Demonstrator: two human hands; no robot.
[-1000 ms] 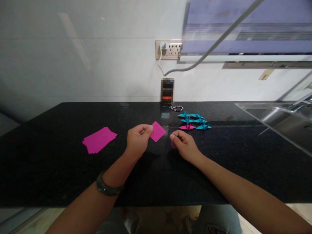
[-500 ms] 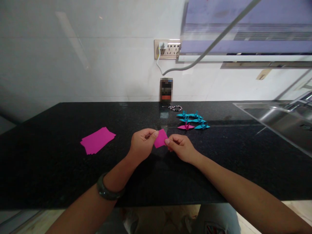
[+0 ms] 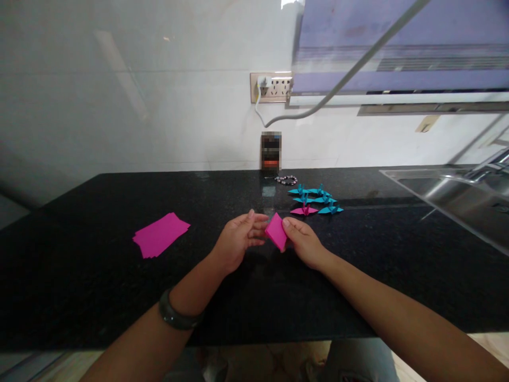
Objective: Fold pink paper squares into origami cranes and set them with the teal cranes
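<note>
Both my hands meet over the middle of a black stone counter [image 3: 99,297] on one small pink paper square [image 3: 275,231]. My left hand [image 3: 239,240], with a dark bracelet on its wrist, touches the sheet's left edge with its fingertips. My right hand [image 3: 304,241] pinches the sheet's right side. The paper stands tilted between the two hands, just above the counter.
A stack of pink sheets [image 3: 159,241] lies to the left. Several folded teal cranes and one pink crane [image 3: 304,210] sit behind my right hand, with a bead bracelet [image 3: 286,180] and a small dark object [image 3: 271,150] at the wall. A steel sink [image 3: 457,196] is at the right.
One second ago only my left hand held the pink square. My right hand came in and took hold of it, and the sheet has turned to stand more upright between both hands.
</note>
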